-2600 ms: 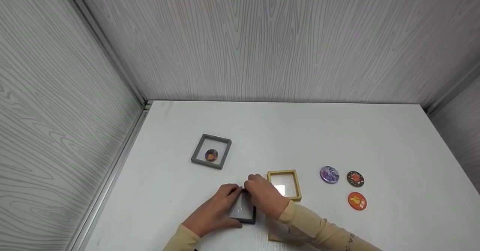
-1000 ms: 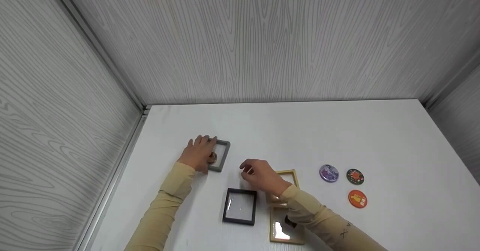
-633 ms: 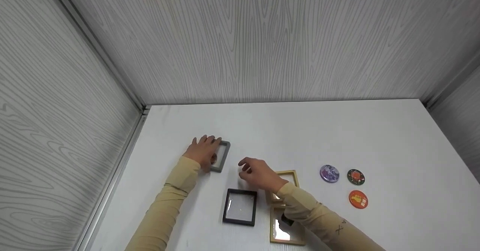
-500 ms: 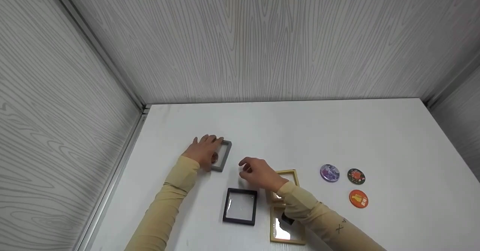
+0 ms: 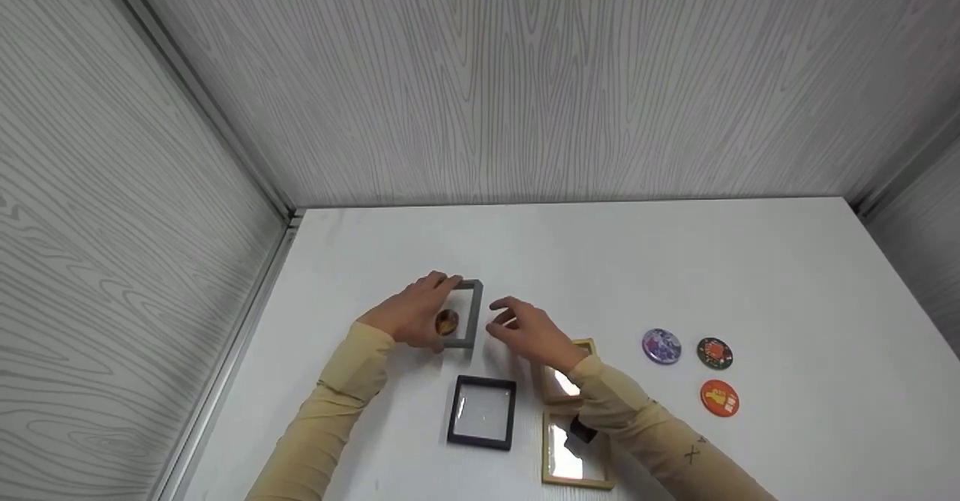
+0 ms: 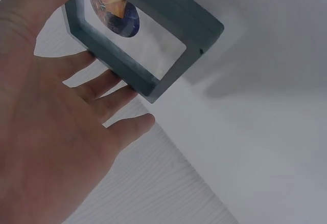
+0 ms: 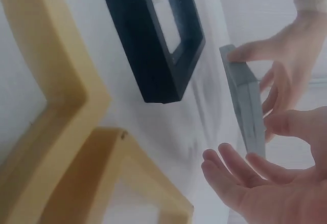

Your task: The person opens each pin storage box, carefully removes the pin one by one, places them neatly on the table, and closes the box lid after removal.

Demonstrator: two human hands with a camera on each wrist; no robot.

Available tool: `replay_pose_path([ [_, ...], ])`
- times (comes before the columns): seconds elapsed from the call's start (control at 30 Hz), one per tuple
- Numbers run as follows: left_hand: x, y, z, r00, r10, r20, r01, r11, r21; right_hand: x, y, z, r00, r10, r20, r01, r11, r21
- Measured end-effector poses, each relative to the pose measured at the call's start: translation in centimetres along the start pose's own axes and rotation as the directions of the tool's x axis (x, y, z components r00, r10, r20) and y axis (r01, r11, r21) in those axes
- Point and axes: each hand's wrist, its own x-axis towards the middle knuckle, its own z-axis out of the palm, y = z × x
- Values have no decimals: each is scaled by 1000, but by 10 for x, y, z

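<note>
My left hand [image 5: 409,313] grips a grey square display frame [image 5: 475,313] by its two opposite edges, thumb on one and fingers on the other. Inside it, a round button badge [image 5: 447,322] with an orange-and-blue picture sits in the clear film, as the left wrist view also shows. The frame is lifted and tilted above the white table, its side edge [image 7: 240,81] turned to the right wrist camera. My right hand [image 5: 529,330] is just right of the frame, fingers loosely bent, holding nothing. Between the hands and my body lies a black display frame [image 5: 480,442].
Two gold frames, an upper one [image 5: 590,347] and a lower one [image 5: 577,484], lie partly under my right forearm. To the right are a purple badge [image 5: 661,346], a dark badge with a red centre [image 5: 715,353] and an orange badge [image 5: 720,397]. Wood-grain panels [image 5: 480,96] enclose the table.
Both hands have left the black frame, which stays on the table. My left hand has reached to the grey frame, gripped it and brought it up and to the right, with the badge inside.
</note>
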Motion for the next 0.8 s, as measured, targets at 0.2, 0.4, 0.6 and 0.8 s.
replay_pose_path([
  [0.2, -11, 13, -3, 998, 61, -15, -62, 990, -129, -2, 1, -13, 1000, 9, -22, -8, 998, 58],
  [0.4, -17, 18, -4, 990, 135, -32, -139, 971, -196, -2, 7, -20, 998, 22, 53, -29, 989, 145],
  [0.6, -20, 20, 0, 981, 191, -21, -191, 949, -251, -3, 14, -28, 977, -15, 214, -62, 934, 351],
  [0.8, -25, 30, -1, 960, 278, -45, -273, 882, -384, -7, 14, -39, 931, -16, 365, -205, 803, 559],
])
